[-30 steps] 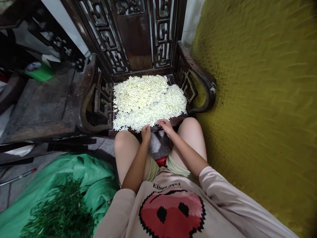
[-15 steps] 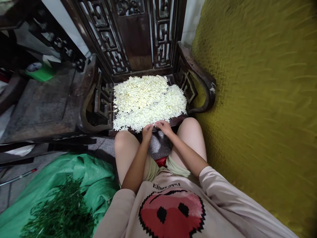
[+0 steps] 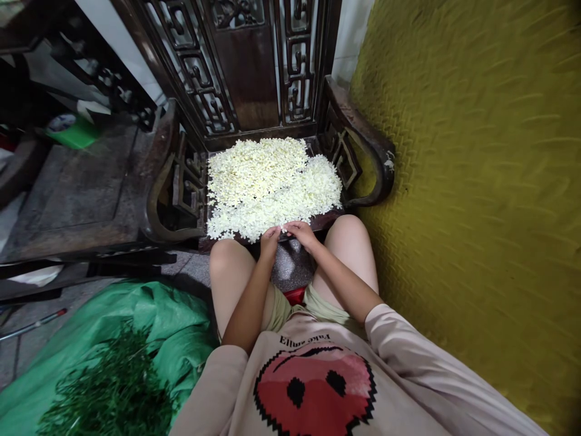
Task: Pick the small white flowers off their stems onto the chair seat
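Note:
My left hand (image 3: 270,237) and my right hand (image 3: 300,231) meet fingertip to fingertip at the front edge of the chair seat. Both are closed in a pinch. A tiny white flower (image 3: 282,229) shows between the fingertips, mostly hidden by them. Just beyond my hands, a wide heap of small flowers (image 3: 272,188) covers the seat of a dark carved wooden chair (image 3: 254,115). The rear part of the heap looks creamier, while the front and right parts are whiter. Both forearms rest between my bare knees.
A yellow textured sheet (image 3: 476,181) stands close on the right. To the left is another dark wooden seat (image 3: 86,188) with a green roll-shaped object (image 3: 72,131) on it. Leafy green stems (image 3: 113,387) lie on a green sack (image 3: 181,315) at lower left.
Almost nothing differs; both hands keep their pinch at the same spot, with only a slight shift of the fingers.

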Demonstrator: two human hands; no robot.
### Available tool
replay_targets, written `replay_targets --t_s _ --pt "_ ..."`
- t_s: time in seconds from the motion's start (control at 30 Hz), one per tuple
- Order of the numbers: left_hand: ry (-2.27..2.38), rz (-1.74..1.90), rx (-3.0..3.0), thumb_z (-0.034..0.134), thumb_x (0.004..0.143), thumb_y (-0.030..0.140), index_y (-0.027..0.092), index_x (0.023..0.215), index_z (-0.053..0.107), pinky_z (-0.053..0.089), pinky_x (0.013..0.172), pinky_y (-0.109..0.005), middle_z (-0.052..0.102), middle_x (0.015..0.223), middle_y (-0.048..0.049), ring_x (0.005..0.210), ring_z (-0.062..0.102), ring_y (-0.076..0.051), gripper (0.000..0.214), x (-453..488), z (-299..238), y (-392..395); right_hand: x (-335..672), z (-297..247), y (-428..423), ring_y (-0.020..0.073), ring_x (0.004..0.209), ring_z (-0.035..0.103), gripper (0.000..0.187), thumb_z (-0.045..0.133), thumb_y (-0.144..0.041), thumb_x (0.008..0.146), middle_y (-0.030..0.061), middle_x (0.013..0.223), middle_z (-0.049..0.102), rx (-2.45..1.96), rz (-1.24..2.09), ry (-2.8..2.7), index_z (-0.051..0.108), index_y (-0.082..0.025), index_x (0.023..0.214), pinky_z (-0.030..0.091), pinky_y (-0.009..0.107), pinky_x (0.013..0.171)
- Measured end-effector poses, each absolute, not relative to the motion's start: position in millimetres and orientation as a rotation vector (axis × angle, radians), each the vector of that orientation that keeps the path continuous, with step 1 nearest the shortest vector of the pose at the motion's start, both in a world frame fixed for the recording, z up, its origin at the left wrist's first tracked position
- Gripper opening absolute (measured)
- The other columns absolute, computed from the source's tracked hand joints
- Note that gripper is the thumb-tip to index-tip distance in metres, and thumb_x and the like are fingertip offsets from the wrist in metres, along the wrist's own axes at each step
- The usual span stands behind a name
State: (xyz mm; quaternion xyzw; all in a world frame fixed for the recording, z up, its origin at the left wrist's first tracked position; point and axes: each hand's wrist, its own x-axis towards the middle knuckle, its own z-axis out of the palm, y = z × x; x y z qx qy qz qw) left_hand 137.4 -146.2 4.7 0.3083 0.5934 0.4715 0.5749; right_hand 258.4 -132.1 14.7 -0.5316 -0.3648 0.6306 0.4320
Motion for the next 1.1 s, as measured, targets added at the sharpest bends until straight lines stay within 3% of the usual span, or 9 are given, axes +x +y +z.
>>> replay_targets --t_s 0.6,0.77,1.1 --pt "1.424 1.082 0.757 0.061 0.065 0.042 0.015 0.075 0.063 0.035 0.058 -0.024 0.05 0.055 0.0028 0.054 0.043 -0.009 0.029 139.0 7.5 -147.4 258.0 14.3 -132.9 0.0101 0.057 0.053 0.024 0.066 -0.034 0.058 0.002 0.069 0.065 -1.359 1.587 -0.9 0.067 -0.015 0.072 0.042 0.024 0.061" --pt "1.522 1.129 0.9 0.056 0.069 0.035 0.016 0.071 0.059 0.037 0.063 -0.025 0.054 0.062 0.0005 0.061 0.048 -0.012 0.019 141.4 9.6 -149.1 257.4 16.6 -132.6 0.0102 0.056 0.054 0.028 0.067 -0.039 0.058 0.0019 0.068 0.065 -1.358 1.592 -0.913 0.067 -0.015 0.072 0.042 0.024 0.061" --pt "1.594 1.159 1.055 0.051 0.072 0.032 0.019 0.062 0.048 0.035 0.063 -0.025 0.045 0.06 0.0003 0.064 0.044 -0.015 0.016 141.8 3.8 -149.4 254.3 14.0 -134.6 0.0123 0.06 0.056 0.028 0.068 -0.038 0.055 0.003 0.065 0.065 -1.384 1.561 -0.876 0.065 -0.015 0.069 0.042 0.025 0.061"
